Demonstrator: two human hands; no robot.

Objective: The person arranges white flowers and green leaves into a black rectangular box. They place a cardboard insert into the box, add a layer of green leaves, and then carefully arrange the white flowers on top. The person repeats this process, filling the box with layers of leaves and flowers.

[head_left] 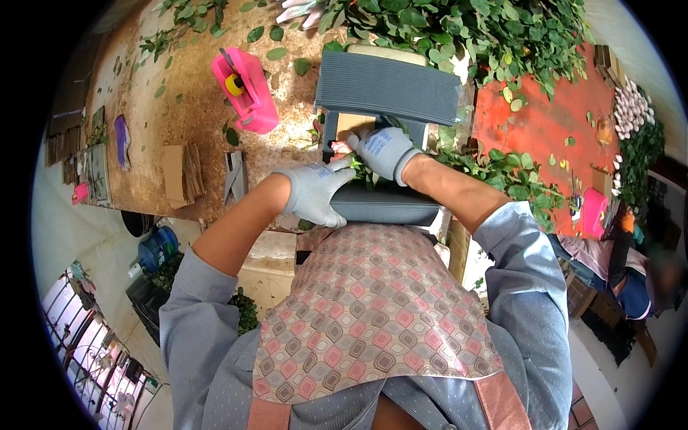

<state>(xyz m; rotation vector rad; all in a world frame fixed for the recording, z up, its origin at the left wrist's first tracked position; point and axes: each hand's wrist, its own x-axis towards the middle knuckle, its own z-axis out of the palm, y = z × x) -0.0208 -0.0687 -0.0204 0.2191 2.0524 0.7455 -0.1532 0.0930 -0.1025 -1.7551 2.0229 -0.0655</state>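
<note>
A grey ribbed stand [387, 84] is in front of me, with a ribbed front roll [387, 206] close to my apron. In its gap lie a piece of brown cardboard [352, 125] and a pink rose [340, 147] with green leaves. My left hand [315, 192], in a pale grey glove, spreads its thumb and fingers at the roll's left end, fingertips by the rose's leaves. My right hand [387, 153], gloved alike, reaches over the cardboard, its fingers closed beside the bloom. The rose's stem is mostly hidden under that hand.
Left of the stand is a pink tape dispenser [247, 93]. Cardboard pieces [183, 174] lie farther left on the brown table [186, 79]. Leafy stems [487, 36] pile up at the back right, beside a red tabletop [512, 129]. Another person [631, 276] is at far right.
</note>
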